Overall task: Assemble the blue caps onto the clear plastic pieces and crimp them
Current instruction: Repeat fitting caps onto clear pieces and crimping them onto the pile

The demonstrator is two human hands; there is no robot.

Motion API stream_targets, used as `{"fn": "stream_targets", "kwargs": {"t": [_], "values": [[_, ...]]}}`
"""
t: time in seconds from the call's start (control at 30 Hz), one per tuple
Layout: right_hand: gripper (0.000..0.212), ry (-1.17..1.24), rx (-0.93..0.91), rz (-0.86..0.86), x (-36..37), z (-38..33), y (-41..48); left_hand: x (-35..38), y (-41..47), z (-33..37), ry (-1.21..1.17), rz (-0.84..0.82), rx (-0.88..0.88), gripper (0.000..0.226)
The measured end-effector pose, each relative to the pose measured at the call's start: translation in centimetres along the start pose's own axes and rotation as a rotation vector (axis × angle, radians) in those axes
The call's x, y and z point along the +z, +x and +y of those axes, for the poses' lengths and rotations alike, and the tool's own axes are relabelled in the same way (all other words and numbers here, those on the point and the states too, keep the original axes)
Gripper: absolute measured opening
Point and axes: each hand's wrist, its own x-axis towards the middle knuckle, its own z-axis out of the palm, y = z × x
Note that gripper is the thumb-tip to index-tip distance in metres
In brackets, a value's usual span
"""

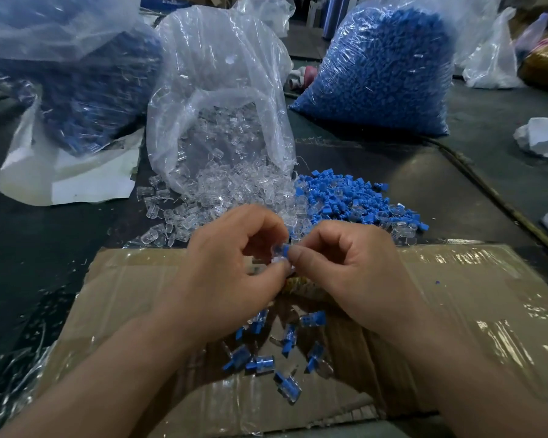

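1. Pressing the blue cap (284, 249) into the clear piece (277, 260) looks to us like the step in hand. Our left hand (234, 263) pinches the clear piece and our right hand (345, 270) pinches the cap. Both have their fingers curled tight, and they meet just above the cardboard (456, 295).
2. Our fingertips hide the joint, so we cannot tell how far the cap is seated and should go by feel.
3. We should keep both parts square and push straight in, not twist; plastic this small and slick probably slips easily.
4. No crimping tool shows, so we judge that a firm, even squeeze must lock it.
5. Once it is locked, we drop it with the finished pieces (260, 361) lying on the cardboard under our wrists.
6. More stock is near on the worktop (45, 248): the loose clear pieces (184, 216), and the loose blue caps (345, 194) beside them.
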Motion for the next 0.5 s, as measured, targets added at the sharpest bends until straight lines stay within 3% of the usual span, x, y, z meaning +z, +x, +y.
{"fn": "stream_targets", "kwargs": {"t": [0.17, 0.33, 0.5], "values": [[0.015, 0.128, 0.026, -0.012, -0.3, 0.2, 0.2, -0.3, 0.3, 0.4, -0.299, 0.015, -0.23, 0.018], [0.022, 0.111, -0.161, 0.018, 0.1, 0.5, 0.3, -1.0, 0.7, 0.5, -0.497, 0.003, -0.434, 0.021], [0.031, 0.064, -0.25, 0.009, 0.2, 1.1, 0.5, -1.3, 0.8, 0.2, -0.629, -0.027, -0.503, 0.031]]}}
